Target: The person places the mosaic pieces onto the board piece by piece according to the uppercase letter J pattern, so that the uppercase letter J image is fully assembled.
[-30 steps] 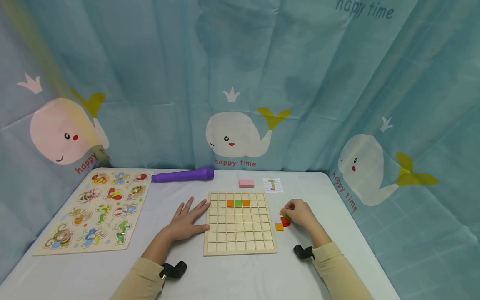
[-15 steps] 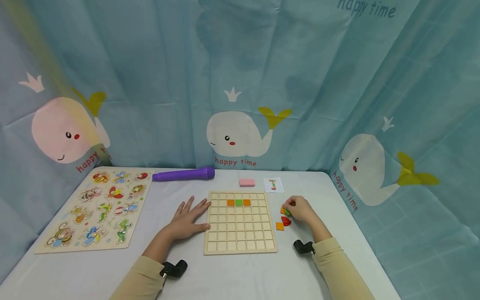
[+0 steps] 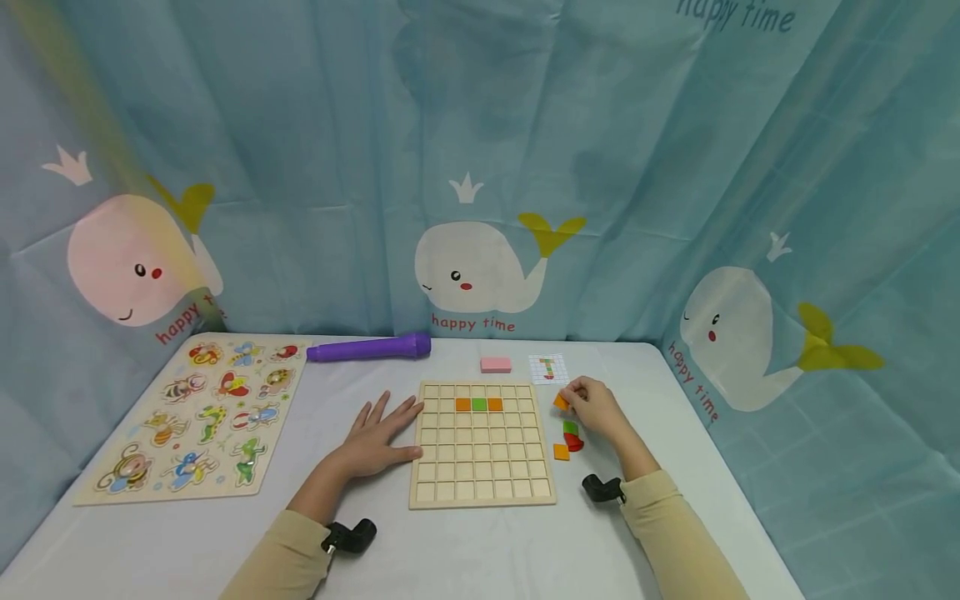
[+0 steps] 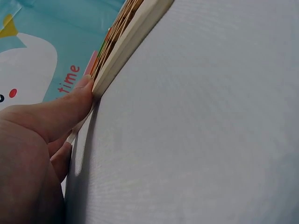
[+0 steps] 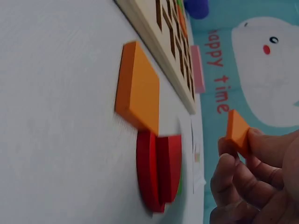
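My right hand [image 3: 597, 408] pinches a square orange tile [image 5: 238, 133] between thumb and fingers, just right of the wooden grid board [image 3: 483, 454]. Near it on the table lie a green tile [image 3: 571, 427], two red curved-edged pieces [image 5: 149, 172] and another orange tile [image 3: 561, 452]. In the board's second row from the far side, a green tile [image 3: 479, 405] sits between two orange ones. My left hand [image 3: 372, 446] rests with fingers spread at the board's left edge; its thumb [image 4: 70, 109] touches the rim in the left wrist view.
Behind the board lie a pink block [image 3: 495, 365] and a small card [image 3: 548, 368] printed with a coloured grid pattern. A purple microphone-shaped stick [image 3: 367, 347] lies farther left, beside a wooden insect puzzle board [image 3: 187, 417]. A whale-print curtain [image 3: 480, 125] hangs behind the table.
My right hand has moved from the loose pieces toward the card, taking one orange tile away with it. The green tile stays beside the red pieces. My left hand keeps its place.
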The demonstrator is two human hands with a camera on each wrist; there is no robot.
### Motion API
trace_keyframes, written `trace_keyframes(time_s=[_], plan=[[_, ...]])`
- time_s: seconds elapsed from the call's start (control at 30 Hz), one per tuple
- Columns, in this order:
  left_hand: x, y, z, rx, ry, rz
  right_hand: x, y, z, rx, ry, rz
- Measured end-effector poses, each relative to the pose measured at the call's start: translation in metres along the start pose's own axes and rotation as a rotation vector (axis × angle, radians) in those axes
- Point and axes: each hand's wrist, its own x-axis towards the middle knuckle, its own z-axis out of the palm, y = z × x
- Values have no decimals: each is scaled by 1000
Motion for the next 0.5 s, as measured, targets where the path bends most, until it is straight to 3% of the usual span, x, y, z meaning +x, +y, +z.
trace_keyframes(time_s=[0.2, 0.4, 0.5], plan=[[0, -2, 1, 4, 0, 12, -2, -15, 11, 68, -23, -41], [0, -2, 0, -3, 6, 19, -4, -34, 21, 202, -67, -97], [0, -1, 0, -3, 6, 19, -4, -41, 27, 201, -81, -104]])
